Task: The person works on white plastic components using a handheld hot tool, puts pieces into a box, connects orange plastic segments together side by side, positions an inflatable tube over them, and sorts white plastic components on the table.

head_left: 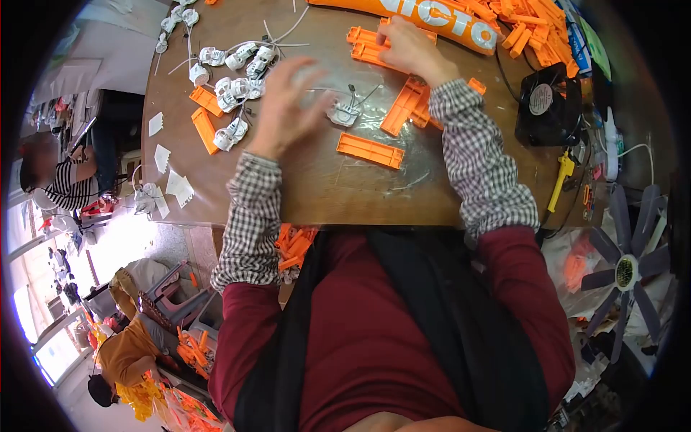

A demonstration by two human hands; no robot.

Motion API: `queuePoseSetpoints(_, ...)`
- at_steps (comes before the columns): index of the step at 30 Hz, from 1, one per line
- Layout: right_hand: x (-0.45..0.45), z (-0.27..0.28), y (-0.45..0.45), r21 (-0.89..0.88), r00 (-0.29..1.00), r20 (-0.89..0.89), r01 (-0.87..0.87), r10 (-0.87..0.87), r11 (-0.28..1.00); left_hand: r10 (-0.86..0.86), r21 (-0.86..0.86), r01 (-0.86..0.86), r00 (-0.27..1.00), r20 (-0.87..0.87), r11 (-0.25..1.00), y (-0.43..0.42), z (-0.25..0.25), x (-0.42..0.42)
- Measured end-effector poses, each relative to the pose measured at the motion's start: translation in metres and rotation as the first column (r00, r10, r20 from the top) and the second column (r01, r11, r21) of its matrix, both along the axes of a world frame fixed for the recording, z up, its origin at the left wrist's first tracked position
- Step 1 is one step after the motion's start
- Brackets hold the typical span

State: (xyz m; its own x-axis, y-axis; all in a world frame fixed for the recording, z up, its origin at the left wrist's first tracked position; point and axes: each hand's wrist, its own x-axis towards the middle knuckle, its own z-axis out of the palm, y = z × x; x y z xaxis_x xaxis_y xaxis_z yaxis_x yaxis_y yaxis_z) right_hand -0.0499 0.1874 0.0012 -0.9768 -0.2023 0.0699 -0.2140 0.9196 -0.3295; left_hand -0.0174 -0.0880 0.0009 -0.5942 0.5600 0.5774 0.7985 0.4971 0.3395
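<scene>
Motion blurs my left hand (pixel 291 104), which is raised over the table with fingers apart and nothing visible in them. A small white part with wires (pixel 344 114) lies just to its right. To its left is a cluster of white wired parts (pixel 241 86). My right hand (pixel 416 52) reaches to the back of the table, its fingers closed on an orange plastic housing (pixel 371 54) among several there; the fingertips are partly hidden. Nearer me lie a single orange housing (pixel 370 150) and a small group of orange housings (pixel 407 104).
An orange printed bag (pixel 446 21) and a heap of orange pieces (pixel 533 29) fill the back right. A black fan (pixel 551 104) and a yellow-handled tool (pixel 560 183) are at the right. Torn paper pieces (pixel 178 187) lie left. Two other people sit beyond the table's left side.
</scene>
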Motion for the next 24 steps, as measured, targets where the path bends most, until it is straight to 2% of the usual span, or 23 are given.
queuePoseSetpoints(1, -0.008, -0.001, 0.005, 0.012, 0.999, -0.007, -0.037, 0.038, 0.999, -0.112, -0.092, 0.114, 0.993, 0.03, 0.989, 0.012, 0.006, 0.014)
queuePoseSetpoints(2, -0.015, -0.001, 0.008, -0.007, 0.988, -0.084, -0.127, 0.126, 0.992, -0.136, -0.064, 0.14, 0.989, 0.054, 0.988, 0.022, 0.003, 0.023)
queuePoseSetpoints(3, -0.013, -0.006, 0.011, -0.009, 0.99, -0.077, -0.122, 0.121, 0.992, -0.141, -0.065, 0.144, 0.988, 0.062, 0.987, 0.022, 0.001, 0.03)
queuePoseSetpoints(5, -0.012, -0.006, 0.017, -0.028, 0.988, -0.152, -0.03, 0.025, 0.999, -0.004, -0.009, 0.005, 0.992, 0.124, 1.0, 0.023, -0.003, 0.037)
queuePoseSetpoints(6, -0.01, -0.01, 0.02, 0.025, 0.982, -0.188, 0.026, -0.02, 0.999, 0.051, 0.057, -0.064, 0.977, 0.206, 0.996, 0.019, -0.008, 0.04)
queuePoseSetpoints(7, -0.007, -0.013, 0.021, 0.024, 0.983, -0.185, 0.026, -0.021, 0.999, 0.05, 0.056, -0.063, 0.977, 0.209, 0.996, 0.014, -0.009, 0.043)
queuePoseSetpoints(9, -0.01, -0.009, 0.023, 0.053, 0.997, -0.073, 0.03, -0.026, 0.998, -0.004, 0.078, -0.022, 0.947, 0.321, 0.997, 0.007, -0.003, 0.043)
queuePoseSetpoints(10, -0.01, -0.008, 0.023, 0.02, 0.998, -0.051, 0.028, -0.026, 0.999, -0.066, 0.076, 0.044, 0.946, 0.318, 0.996, 0.006, -0.005, 0.042)
queuePoseSetpoints(11, -0.01, -0.007, 0.022, -0.011, 0.995, -0.088, -0.036, 0.035, 0.999, -0.066, 0.079, 0.044, 0.951, 0.303, 0.996, 0.006, -0.005, 0.041)
queuePoseSetpoints(13, -0.014, -0.016, 0.018, -0.027, 0.982, -0.13, -0.142, 0.138, 0.989, -0.103, -0.034, 0.118, 0.95, 0.294, 0.992, 0.004, -0.007, 0.046)
queuePoseSetpoints(15, -0.019, -0.018, 0.011, -0.028, 0.982, -0.106, -0.157, 0.153, 0.987, -0.071, -0.025, 0.083, 0.943, 0.324, 0.996, -0.007, -0.012, 0.047)
queuePoseSetpoints(17, -0.027, -0.027, 0.013, -0.024, 0.984, -0.078, -0.163, 0.161, 0.986, 0.181, -0.131, -0.157, 0.963, 0.199, 0.979, -0.022, -0.014, 0.047)
queuePoseSetpoints(19, -0.04, -0.039, 0.019, -0.05, 0.981, -0.111, -0.167, 0.16, 0.985, 0.411, -0.122, -0.399, 0.907, 0.09, 0.909, -0.038, -0.019, 0.049)
queuePoseSetpoints(20, -0.032, -0.017, 0.009, -0.043, 0.985, -0.001, -0.172, 0.172, 0.984, 0.402, -0.123, -0.391, 0.911, 0.089, 0.912, -0.047, -0.022, 0.048)
queuePoseSetpoints(21, -0.03, -0.012, 0.0, -0.045, 0.987, 0.0, -0.162, 0.162, 0.986, 0.556, -0.123, -0.546, 0.828, 0.074, 0.829, -0.055, -0.026, 0.049)
queuePoseSetpoints(22, -0.028, -0.008, -0.008, -0.084, 0.957, 0.023, -0.287, 0.29, 0.954, 0.692, -0.122, -0.683, 0.719, 0.059, 0.72, -0.062, -0.027, 0.05)
queuePoseSetpoints(23, -0.025, -0.007, -0.012, -0.126, 0.909, 0.041, -0.406, 0.414, 0.905, 0.705, -0.125, -0.695, 0.706, 0.062, 0.708, -0.066, -0.022, 0.052)
queuePoseSetpoints(24, -0.02, -0.006, -0.013, -0.126, 0.914, 0.044, -0.396, 0.404, 0.909, 0.714, -0.132, -0.706, 0.699, 0.032, 0.696, -0.069, -0.021, 0.052)
